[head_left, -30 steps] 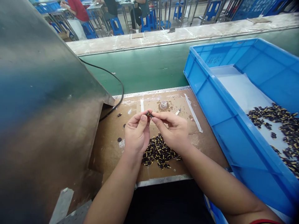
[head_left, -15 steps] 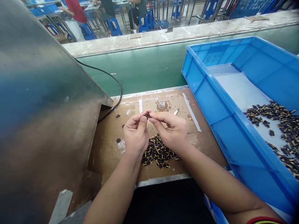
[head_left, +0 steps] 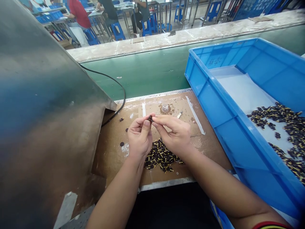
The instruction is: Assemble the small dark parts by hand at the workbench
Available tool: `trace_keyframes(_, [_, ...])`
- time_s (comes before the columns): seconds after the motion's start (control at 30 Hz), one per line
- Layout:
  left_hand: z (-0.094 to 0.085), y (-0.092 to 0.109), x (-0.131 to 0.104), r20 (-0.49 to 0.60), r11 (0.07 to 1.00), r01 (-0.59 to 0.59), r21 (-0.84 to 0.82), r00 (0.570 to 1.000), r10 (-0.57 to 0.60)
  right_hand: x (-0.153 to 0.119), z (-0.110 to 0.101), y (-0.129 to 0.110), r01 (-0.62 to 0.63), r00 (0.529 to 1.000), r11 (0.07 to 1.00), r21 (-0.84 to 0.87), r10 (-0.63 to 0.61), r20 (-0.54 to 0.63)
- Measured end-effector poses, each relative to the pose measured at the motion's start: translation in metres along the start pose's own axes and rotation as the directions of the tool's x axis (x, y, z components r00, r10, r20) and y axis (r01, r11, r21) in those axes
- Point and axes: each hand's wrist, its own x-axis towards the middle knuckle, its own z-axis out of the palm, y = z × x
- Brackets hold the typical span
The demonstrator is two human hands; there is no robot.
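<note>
Between my fingertips is a small dark part [head_left: 150, 119], too small to make out closely. My left hand [head_left: 141, 135] pinches it from the left with thumb and forefinger. From the right, my right hand [head_left: 174, 132] has thumb and forefinger closed at the same part, the two hands' fingertips meeting. Below them a pile of small black-and-yellow parts [head_left: 160, 159] lies on the cardboard-covered bench [head_left: 114, 162], partly hidden by my right hand and forearm.
A large blue crate [head_left: 228, 105], lined with white sheet and holding many similar parts [head_left: 295, 130], stands at right. A metal housing [head_left: 52, 111] with a black cable [head_left: 119, 83] fills the left. A clear dome-shaped piece [head_left: 165, 108] sits behind my hands. People sit beyond the ledge [head_left: 152, 41].
The dark part appears slightly turned between my fingertips, and my right fingers have shifted a little against it. The whole view has tilted slightly; the pile looks the same.
</note>
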Motion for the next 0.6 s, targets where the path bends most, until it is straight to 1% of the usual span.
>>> trace_keyframes(0.07, [-0.002,0.001,0.002,0.021,0.998,-0.046,0.044,0.999,0.045,0.002,-0.002,0.001,0.05,0.999,0.997,-0.06,-0.05,-0.015])
trace_keyframes(0.13, [-0.004,0.004,0.003,0.03,0.965,-0.158,0.209,0.987,0.155,0.005,-0.005,0.004,0.119,0.99,0.982,-0.147,-0.128,-0.055])
trace_keyframes(0.2, [-0.007,0.008,0.003,0.079,0.873,-0.281,0.399,0.959,0.272,0.007,-0.007,0.006,0.194,0.972,0.958,-0.213,-0.217,-0.088])
trace_keyframes(0.27, [-0.008,0.012,0.002,0.166,0.783,-0.378,0.494,0.925,0.342,0.007,-0.009,0.009,0.252,0.957,0.938,-0.236,-0.278,-0.084])
trace_keyframes(0.33, [-0.008,0.014,0.001,0.243,0.738,-0.456,0.497,0.89,0.386,0.007,-0.01,0.01,0.288,0.948,0.928,-0.236,-0.311,-0.066])
trace_keyframes(0.4, [-0.006,0.015,0.001,0.278,0.715,-0.502,0.487,0.865,0.418,0.006,-0.01,0.011,0.31,0.943,0.921,-0.234,-0.33,-0.049])
trace_keyframes(0.53, [-0.001,0.013,-0.002,0.253,0.71,-0.518,0.478,0.855,0.453,0.004,-0.009,0.011,0.333,0.937,0.912,-0.239,-0.349,-0.027])
trace_keyframes(0.6, [0.0,0.013,-0.005,0.22,0.727,-0.502,0.468,0.863,0.454,0.004,-0.008,0.009,0.336,0.937,0.915,-0.225,-0.348,-0.018])
